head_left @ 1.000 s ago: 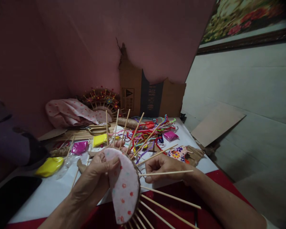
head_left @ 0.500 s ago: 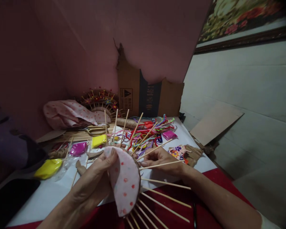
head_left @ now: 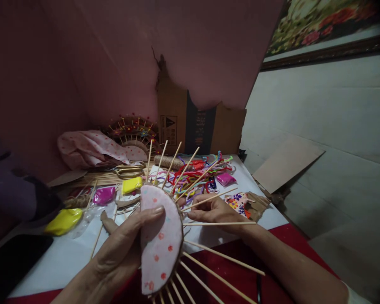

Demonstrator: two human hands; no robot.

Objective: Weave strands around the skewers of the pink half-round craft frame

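Note:
My left hand [head_left: 126, 236] grips a half-round piece covered in pale fabric with red flower dots [head_left: 161, 249], thumb on its face and the other fingers behind. Thin wooden sticks [head_left: 223, 223] fan out from its curved, brown-edged rim, and the straight edge faces left. At the right side of that rim is my right hand [head_left: 212, 211], fingers pinched together close to the base of one stick. What they pinch is too small to make out. Behind the sticks lies a tangle of coloured pipe cleaners [head_left: 193, 177].
Around the white table surface [head_left: 72, 257] lie yellow packets [head_left: 132, 185], magenta packets [head_left: 104, 195], scissors [head_left: 129, 171] and a twine roll [head_left: 169, 162]. A similar decorated fan [head_left: 134, 135] and torn cardboard [head_left: 174, 101] stand at the back. A dark flat object [head_left: 19, 261] lies front left.
The half-round piece has turned, so its straight edge is more upright and its sticks have swung clockwise. My left thumb lies lower on the fabric. My right hand stays at the rim.

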